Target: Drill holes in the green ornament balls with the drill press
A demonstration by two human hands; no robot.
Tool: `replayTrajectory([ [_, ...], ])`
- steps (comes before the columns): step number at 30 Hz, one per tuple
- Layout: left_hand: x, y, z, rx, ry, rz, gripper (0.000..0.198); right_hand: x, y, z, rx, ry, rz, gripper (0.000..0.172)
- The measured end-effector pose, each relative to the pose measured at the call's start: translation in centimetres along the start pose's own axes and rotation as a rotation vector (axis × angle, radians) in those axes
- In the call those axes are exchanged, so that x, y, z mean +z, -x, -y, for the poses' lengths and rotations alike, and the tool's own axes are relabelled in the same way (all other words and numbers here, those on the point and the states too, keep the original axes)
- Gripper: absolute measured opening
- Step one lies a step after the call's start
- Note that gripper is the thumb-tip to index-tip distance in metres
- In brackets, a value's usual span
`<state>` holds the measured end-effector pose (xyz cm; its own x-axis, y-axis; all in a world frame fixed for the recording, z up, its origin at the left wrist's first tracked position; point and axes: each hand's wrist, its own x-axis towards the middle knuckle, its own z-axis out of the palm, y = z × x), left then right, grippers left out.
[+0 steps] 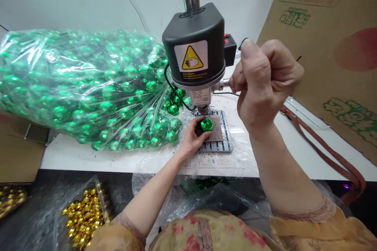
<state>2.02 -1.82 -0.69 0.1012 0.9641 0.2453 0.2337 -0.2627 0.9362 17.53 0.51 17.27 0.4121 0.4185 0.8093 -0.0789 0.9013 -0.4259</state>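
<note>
A small bench drill press [196, 47] with a dark grey head and a yellow warning label stands on the white table [123, 159]. My left hand [193, 137] pinches a green faceted ball [206, 124] and holds it on the drill's metal base plate [221, 141], right under the drill bit. My right hand [265, 80] is closed in a fist around the drill's feed lever, just right of the drill head.
A big clear plastic bag of green faceted balls [76, 86] lies on the table's left side, its mouth open beside the drill. Gold balls in a bag [84, 213] sit below the table's edge. A cardboard box [332, 51] leans at right, with a brown strap [321, 145] beneath it.
</note>
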Motion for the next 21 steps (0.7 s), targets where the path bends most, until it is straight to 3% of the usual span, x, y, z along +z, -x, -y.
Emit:
replayTrajectory([
  [8,0.5,0.1,-0.3,-0.029,0.099,-0.05,0.054,-0.4,2.3,-0.4,-0.089,-0.038,-0.042,0.056],
  [21,0.4,0.2,-0.1,0.011,0.076,-0.038,0.053,-0.3,3.2,-1.1,-0.208,0.026,-0.141,0.054],
])
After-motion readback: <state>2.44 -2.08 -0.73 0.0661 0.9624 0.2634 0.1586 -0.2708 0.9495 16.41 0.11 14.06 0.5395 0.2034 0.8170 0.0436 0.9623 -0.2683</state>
